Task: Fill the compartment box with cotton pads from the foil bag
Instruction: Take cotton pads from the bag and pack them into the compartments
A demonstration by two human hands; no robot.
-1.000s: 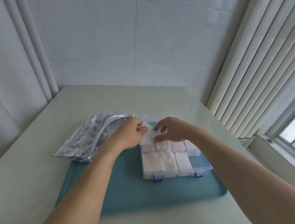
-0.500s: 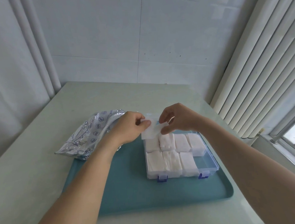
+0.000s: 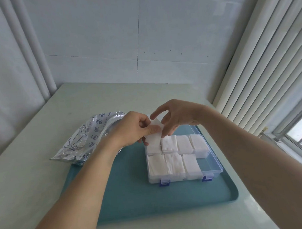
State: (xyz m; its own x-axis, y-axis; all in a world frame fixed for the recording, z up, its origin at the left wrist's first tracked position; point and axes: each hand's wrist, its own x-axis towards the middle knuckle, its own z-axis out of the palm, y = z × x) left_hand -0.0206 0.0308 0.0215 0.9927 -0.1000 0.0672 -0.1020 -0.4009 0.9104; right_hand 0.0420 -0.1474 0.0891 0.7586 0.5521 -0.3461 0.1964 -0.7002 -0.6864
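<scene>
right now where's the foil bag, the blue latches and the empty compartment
foil bag (image 3: 82, 143): head view, printed side panel.
blue latches (image 3: 164, 182): head view, left clip on the box's front wall.
empty compartment (image 3: 209, 163): head view, bare floor at front right.

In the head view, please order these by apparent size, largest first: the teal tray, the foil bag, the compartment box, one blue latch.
1. Teal tray
2. Compartment box and foil bag: look alike, and the left arm hides part of the bag
3. Blue latch
</scene>
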